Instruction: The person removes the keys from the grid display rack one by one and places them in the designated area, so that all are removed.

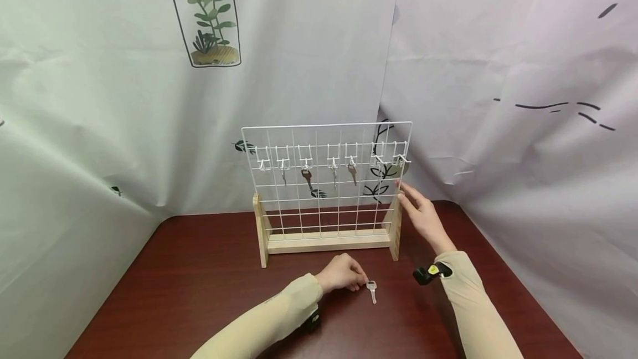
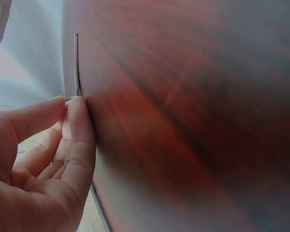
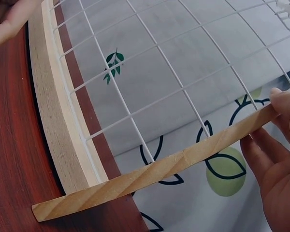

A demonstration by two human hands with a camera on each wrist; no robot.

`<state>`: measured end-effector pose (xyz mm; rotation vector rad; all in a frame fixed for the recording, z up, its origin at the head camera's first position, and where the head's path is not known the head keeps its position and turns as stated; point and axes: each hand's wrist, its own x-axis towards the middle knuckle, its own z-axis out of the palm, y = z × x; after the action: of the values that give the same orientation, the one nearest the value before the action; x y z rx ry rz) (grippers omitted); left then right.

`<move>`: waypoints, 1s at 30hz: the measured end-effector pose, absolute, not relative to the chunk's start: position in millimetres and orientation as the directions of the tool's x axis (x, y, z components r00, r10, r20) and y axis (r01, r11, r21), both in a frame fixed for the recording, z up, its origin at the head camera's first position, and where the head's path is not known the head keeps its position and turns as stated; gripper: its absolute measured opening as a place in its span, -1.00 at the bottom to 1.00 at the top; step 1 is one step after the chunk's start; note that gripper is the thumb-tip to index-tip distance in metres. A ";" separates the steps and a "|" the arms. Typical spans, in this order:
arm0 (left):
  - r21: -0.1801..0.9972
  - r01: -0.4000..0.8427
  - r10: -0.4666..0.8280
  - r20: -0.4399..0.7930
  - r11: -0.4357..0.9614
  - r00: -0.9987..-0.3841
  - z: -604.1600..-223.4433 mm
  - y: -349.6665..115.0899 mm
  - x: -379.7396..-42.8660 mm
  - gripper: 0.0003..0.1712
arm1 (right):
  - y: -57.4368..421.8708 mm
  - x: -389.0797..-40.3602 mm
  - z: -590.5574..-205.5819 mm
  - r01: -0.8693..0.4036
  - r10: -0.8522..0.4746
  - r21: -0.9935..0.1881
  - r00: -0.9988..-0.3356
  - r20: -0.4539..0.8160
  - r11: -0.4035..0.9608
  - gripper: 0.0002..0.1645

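Observation:
In the head view my left hand (image 1: 341, 273) is low over the table, in front of a white wire grid rack (image 1: 319, 198). Its thumb and forefinger pinch the head of a silver key (image 1: 372, 292), whose blade points toward me. Seen edge-on in the left wrist view, the key (image 2: 77, 60) is a thin strip close over the tabletop. My right hand (image 1: 423, 218) grips the upper end of the rack's right wooden support (image 1: 395, 231). Thumb and fingers lie on opposite sides of that support (image 3: 159, 166) in the right wrist view.
Several keys, among them a brown key (image 1: 307, 175), hang from a row of white hooks (image 1: 333, 160) across the grid. A wooden base bar (image 1: 329, 242) joins the supports on the dark red table (image 1: 189, 287). Behind stands a white printed cloth backdrop (image 1: 309, 60).

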<state>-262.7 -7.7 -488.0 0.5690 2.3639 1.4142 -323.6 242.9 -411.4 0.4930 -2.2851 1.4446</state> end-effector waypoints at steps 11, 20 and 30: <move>0.877 0.184 0.497 -0.071 0.445 -0.865 -484.8 -10.3 -264.6 -0.87 | 242.2 -324.7 -407.8 -0.486 -0.080 -0.777 -0.863 0.499 0.399 -0.45; 0.873 0.185 0.495 -0.072 0.451 -0.866 -482.1 -11.1 -260.2 -0.90 | 242.9 -324.7 -410.7 -0.482 -0.083 -0.774 -0.865 0.495 0.411 -0.44; 0.876 0.186 0.500 -0.071 0.445 -0.863 -485.5 -22.7 -261.9 -0.95 | 244.0 -323.6 -412.2 -0.493 -0.086 -0.763 -0.857 0.507 0.418 -0.41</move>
<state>-261.9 -22.7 -485.5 0.5866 2.3813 1.3846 -323.6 244.0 -412.2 0.4950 -2.2869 1.4240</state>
